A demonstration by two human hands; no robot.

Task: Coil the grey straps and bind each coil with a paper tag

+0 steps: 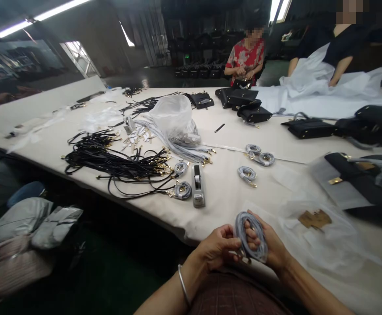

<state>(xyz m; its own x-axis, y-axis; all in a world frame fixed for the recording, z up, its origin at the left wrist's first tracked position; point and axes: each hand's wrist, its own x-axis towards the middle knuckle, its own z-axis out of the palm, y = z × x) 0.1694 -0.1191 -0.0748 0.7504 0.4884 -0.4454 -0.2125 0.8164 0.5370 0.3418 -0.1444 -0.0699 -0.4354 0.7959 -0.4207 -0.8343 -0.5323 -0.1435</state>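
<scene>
A coiled strap (262, 245) in clear plastic wrap, grey-looking, is held upright between both hands just over the table's near edge. My right hand (272, 247) grips its right side, with fingers curled through the middle of the loop. My left hand (219, 246) pinches the lower left of the coil, by a small metal clasp. Ahead stands a grey tape dispenser (198, 186). Coiled straps like the held one lie beside it: one wrapped coil (182, 190) to its left and another coil (247, 173) to its right.
Loose black straps (112, 157) pile up on the left, near a translucent plastic bag (174, 113). Black handbags (351, 179) stand at right and at the back. Brown paper (314, 218) lies on thin plastic. Two people work across the table (223, 175).
</scene>
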